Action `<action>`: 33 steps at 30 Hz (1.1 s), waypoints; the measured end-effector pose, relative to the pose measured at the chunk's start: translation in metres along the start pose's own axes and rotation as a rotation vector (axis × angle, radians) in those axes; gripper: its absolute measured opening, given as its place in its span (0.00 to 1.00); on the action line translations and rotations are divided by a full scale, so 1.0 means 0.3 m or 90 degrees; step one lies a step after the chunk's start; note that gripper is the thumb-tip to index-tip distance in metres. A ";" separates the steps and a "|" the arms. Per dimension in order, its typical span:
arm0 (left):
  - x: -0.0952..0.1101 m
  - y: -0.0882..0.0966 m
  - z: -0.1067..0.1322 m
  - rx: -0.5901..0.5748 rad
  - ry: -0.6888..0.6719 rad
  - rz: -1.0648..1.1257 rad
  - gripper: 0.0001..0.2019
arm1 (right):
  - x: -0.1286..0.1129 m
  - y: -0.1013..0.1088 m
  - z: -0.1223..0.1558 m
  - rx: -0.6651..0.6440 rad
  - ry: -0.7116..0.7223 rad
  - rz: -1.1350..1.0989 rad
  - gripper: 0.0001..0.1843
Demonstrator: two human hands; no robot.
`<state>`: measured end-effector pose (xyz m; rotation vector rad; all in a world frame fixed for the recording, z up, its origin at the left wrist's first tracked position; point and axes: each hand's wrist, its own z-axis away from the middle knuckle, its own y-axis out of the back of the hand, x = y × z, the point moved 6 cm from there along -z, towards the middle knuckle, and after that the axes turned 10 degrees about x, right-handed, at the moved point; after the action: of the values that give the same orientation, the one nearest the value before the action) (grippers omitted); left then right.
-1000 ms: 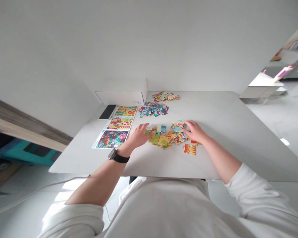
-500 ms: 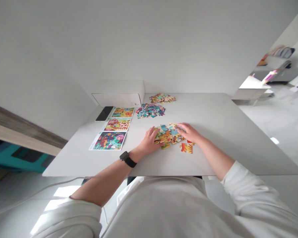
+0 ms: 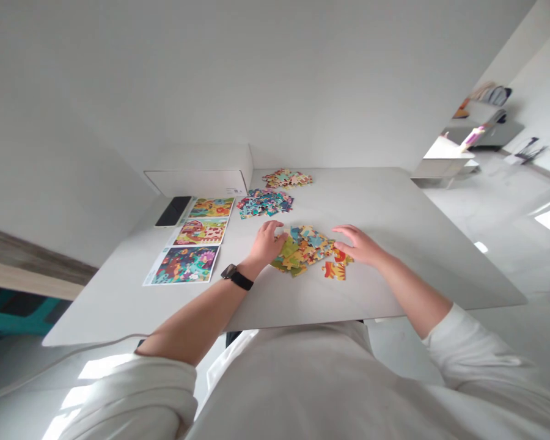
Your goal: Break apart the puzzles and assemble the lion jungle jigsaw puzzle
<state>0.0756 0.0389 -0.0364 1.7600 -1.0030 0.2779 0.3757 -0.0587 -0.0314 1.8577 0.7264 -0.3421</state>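
White tabletop (image 3: 385,263), jigsaw pieces (image 3: 305,247), picture sheets (image 3: 183,264), phone (image 3: 173,211)

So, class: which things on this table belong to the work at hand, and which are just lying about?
Part of the work: left hand, right hand, puzzle pieces, piles of pieces, picture sheets.
Lying about: phone, white box.

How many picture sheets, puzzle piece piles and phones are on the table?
Picture sheets: 3
Puzzle piece piles: 3
Phone: 1
Total: 7
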 end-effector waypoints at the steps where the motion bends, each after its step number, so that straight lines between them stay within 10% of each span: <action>1: -0.007 0.003 0.010 -0.006 -0.011 -0.004 0.20 | -0.009 -0.003 0.034 -0.018 0.027 0.014 0.31; 9: 0.035 -0.018 0.175 -0.216 -0.256 -0.035 0.58 | -0.033 -0.098 0.215 -0.076 0.136 0.129 0.56; 22: 0.129 -0.099 0.125 -0.232 -0.265 -0.148 0.57 | -0.024 -0.179 0.056 -0.067 0.178 0.154 0.59; 33: 0.169 -0.268 -0.078 -0.202 -0.271 -0.099 0.48 | 0.100 -0.156 -0.103 -0.030 0.122 0.158 0.53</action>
<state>0.1726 0.0427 -0.0494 1.6208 -1.1278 -0.3535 0.3666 -0.0090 -0.0699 1.9263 0.6165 0.0131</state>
